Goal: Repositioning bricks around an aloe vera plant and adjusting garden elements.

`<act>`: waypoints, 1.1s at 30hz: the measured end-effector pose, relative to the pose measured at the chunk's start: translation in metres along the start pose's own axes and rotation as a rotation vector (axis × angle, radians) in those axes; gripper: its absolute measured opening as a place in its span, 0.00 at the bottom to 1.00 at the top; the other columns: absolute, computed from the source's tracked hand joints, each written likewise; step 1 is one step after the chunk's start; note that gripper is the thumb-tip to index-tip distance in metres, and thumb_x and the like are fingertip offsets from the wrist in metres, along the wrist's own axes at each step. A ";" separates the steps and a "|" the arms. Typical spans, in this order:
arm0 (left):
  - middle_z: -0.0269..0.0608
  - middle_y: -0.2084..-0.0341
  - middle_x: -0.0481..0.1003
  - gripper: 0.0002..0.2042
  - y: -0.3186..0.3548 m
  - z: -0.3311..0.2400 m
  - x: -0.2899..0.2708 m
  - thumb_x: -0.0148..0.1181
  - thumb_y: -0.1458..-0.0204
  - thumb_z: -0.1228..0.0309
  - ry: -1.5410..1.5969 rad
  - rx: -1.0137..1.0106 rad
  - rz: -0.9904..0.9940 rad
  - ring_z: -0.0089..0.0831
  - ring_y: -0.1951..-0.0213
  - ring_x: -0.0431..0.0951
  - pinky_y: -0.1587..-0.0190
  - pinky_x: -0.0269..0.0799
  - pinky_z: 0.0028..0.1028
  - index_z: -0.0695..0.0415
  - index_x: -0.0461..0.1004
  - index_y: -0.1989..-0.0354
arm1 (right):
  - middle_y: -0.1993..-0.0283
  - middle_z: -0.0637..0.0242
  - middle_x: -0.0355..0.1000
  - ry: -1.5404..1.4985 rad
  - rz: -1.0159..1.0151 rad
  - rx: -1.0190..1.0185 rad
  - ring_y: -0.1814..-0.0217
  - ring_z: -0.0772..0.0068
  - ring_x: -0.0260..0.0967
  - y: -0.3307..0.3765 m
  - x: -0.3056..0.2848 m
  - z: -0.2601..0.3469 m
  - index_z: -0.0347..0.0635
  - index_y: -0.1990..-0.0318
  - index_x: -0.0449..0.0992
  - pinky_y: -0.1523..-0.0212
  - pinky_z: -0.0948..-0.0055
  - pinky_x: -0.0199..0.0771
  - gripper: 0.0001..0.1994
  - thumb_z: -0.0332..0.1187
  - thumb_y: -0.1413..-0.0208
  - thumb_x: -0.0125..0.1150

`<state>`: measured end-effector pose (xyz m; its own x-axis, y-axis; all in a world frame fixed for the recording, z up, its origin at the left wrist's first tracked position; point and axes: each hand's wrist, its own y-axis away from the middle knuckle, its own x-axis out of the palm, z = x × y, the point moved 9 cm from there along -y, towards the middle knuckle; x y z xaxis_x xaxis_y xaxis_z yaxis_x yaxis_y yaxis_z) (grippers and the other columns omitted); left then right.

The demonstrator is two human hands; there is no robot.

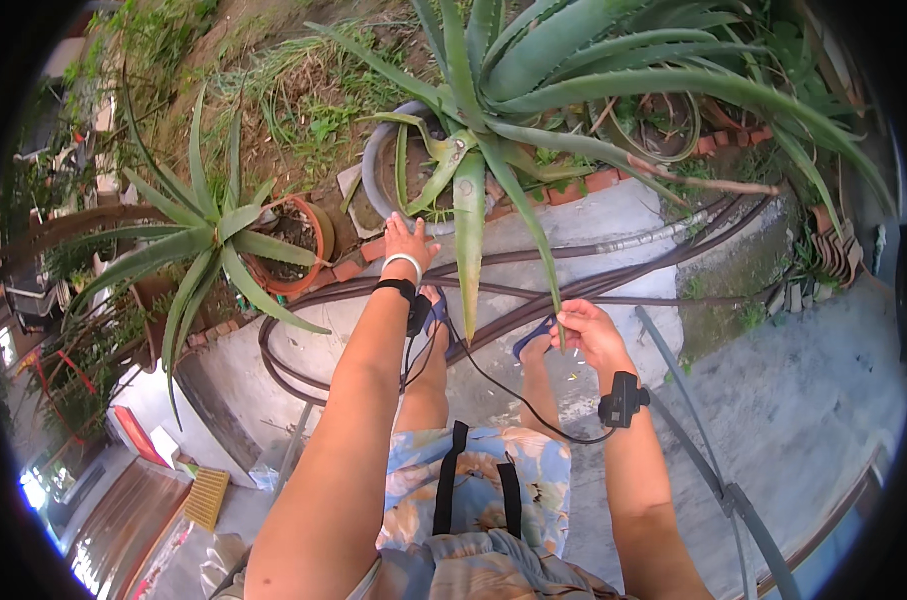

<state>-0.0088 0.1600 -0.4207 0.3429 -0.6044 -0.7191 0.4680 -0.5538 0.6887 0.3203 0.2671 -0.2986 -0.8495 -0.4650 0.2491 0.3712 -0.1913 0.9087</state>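
A large aloe plant (549, 62) with long toothed leaves spreads from a round grey pot (373, 178) ahead of me. My right hand (596, 338) pinches the tip of one narrow green aloe leaf (523, 202) that hangs down toward me. To its left droops a wider leaf (469, 235), yellowing toward its end. My left hand (410, 246) reaches to the near rim of the grey pot, fingers spread and holding nothing; whether the fingertips touch the rim I cannot tell. Both wrists carry black devices joined by a thin cable.
A second aloe (214, 232) grows at left by an orange clay pot (321, 225). Brown hoses (534, 318) lie across the concrete by my feet, below a low brick edging (602, 181). A grey metal frame (689, 415) stands at right. A yellow slatted piece (206, 498) sits lower left.
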 end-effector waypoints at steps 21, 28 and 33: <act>0.63 0.36 0.45 0.29 0.010 0.014 0.016 0.50 0.46 0.54 0.169 0.022 -0.370 0.53 0.35 0.45 0.36 0.46 0.40 0.50 0.56 0.37 | 0.65 0.74 0.71 0.664 0.148 -0.036 0.65 0.80 0.68 -0.183 -0.042 0.087 0.45 0.59 0.73 0.61 0.77 0.69 0.08 0.34 0.44 0.55; 0.64 0.40 0.53 0.24 0.016 0.016 0.013 0.58 0.51 0.58 0.290 0.031 -0.634 0.55 0.38 0.53 0.39 0.54 0.39 0.52 0.68 0.46 | 0.61 0.65 0.73 0.654 0.178 -0.123 0.58 0.71 0.72 -0.252 -0.015 0.106 0.37 0.55 0.70 0.51 0.74 0.69 0.11 0.31 0.44 0.53; 0.63 0.41 0.55 0.23 0.018 0.019 0.012 0.59 0.53 0.58 0.349 0.013 -0.696 0.55 0.39 0.54 0.40 0.56 0.39 0.52 0.69 0.48 | 0.63 0.66 0.73 0.456 0.228 -0.130 0.58 0.73 0.71 -0.277 0.035 0.102 0.38 0.58 0.72 0.53 0.74 0.72 0.09 0.32 0.41 0.50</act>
<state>-0.0118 0.1313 -0.4152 0.2115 0.0991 -0.9723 0.6610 -0.7473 0.0676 0.1488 0.3920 -0.5076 -0.5026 -0.8311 0.2381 0.5960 -0.1335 0.7918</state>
